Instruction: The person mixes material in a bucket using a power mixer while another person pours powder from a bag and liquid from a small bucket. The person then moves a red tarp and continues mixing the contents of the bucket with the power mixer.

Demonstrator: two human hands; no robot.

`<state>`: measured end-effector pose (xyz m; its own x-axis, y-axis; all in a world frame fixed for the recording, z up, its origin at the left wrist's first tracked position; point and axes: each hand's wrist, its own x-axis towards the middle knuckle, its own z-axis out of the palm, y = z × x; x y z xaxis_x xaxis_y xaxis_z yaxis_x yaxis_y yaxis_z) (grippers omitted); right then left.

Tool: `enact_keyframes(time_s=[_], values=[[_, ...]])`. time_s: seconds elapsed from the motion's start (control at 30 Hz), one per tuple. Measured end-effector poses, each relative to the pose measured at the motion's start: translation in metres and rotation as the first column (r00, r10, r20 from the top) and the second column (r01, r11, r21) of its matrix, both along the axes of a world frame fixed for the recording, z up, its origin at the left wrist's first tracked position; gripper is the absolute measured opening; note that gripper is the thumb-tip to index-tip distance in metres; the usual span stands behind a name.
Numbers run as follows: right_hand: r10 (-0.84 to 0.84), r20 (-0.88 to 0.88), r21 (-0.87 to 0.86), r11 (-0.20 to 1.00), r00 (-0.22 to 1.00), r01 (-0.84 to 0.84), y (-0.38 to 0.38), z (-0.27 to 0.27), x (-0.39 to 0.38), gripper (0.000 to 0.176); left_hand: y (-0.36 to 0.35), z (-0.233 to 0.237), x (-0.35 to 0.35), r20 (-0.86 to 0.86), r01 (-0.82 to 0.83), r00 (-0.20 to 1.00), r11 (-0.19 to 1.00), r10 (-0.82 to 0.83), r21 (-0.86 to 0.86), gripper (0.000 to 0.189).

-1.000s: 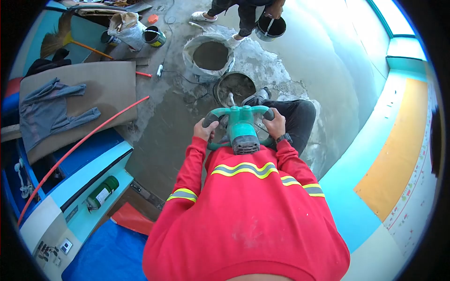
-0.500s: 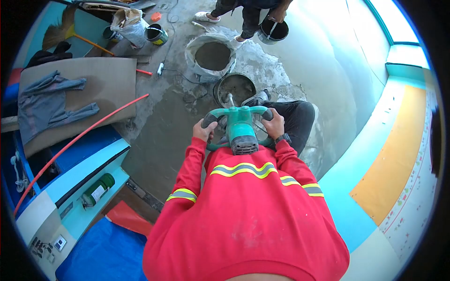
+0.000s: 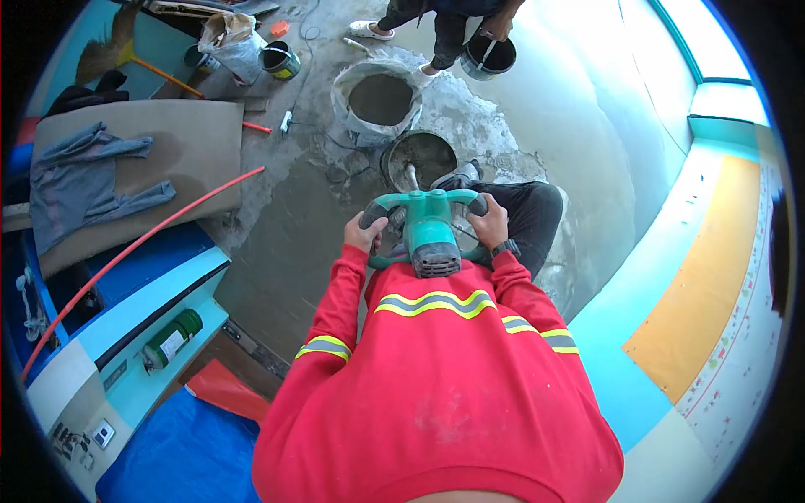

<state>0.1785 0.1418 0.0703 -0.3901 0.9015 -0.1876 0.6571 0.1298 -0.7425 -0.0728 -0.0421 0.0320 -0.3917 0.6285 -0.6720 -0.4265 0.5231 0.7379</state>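
Observation:
A green handheld mixer is held in front of my body by its two dark side grips. My left hand is closed around the left grip, and my right hand around the right one. The mixer's metal shaft runs down into a dark bucket of grey wet mix. What the shaft carries at its lower end is hidden in the mix. My shoe is beside the bucket's right rim.
Beyond the bucket is a plastic-lined container of grey mix. At the top, another person holds a dark bucket. A cable lies on the floor. Left are a cardboard sheet with clothing and a red tube.
The view has shifted very slightly. My hands keep the same hold on the mixer, and the other person stays in place with the bucket.

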Motion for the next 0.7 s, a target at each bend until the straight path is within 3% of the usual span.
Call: enact_keyframes(time_s=[0.53,0.7], values=[[0.05,0.058,0.034,0.998,0.997,-0.053,0.0,0.005,-0.002,0.042,-0.011,-0.011,0.008,0.029,-0.086,0.996,0.995,0.084,0.051,0.029],[-0.018,0.05,-0.012,1.0,0.999,0.019,-0.005,0.002,0.006,0.044,-0.006,-0.015,0.008,0.037,-0.019,0.999,0.995,0.015,0.094,0.028]])
